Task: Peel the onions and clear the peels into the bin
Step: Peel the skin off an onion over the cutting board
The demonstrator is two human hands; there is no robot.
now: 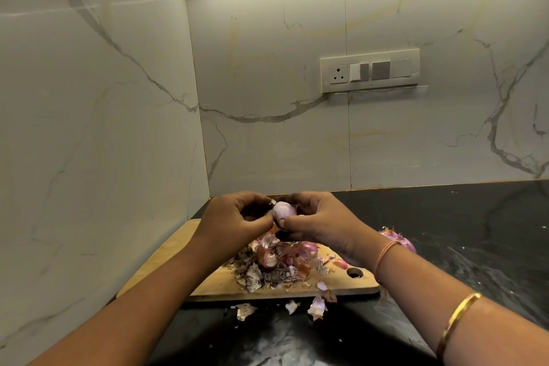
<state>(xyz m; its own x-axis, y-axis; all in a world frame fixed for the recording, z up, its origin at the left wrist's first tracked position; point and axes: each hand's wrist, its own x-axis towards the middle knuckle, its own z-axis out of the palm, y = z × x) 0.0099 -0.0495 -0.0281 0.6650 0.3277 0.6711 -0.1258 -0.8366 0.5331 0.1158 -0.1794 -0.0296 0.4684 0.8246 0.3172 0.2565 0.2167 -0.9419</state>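
A small pale-purple onion (pixel 284 210) is held up above the wooden cutting board (pixel 178 249). My left hand (pixel 234 220) pinches its left end, fingers curled around it. My right hand (pixel 318 223) grips it from the right, thumb pressed on its near side. Under the hands a heap of onion peels (pixel 276 264) covers the middle of the board, some dark and dirty, some purple. A few loose peels (pixel 316 307) lie on the black counter in front of the board. No bin is in view.
Another purple onion (pixel 401 239) sits on the black counter (pixel 460 232) just behind my right wrist. Marble walls close the corner at left and back, with a switch panel (pixel 370 71) on the back wall. The board has a hanging hole (pixel 354 272) near its right end.
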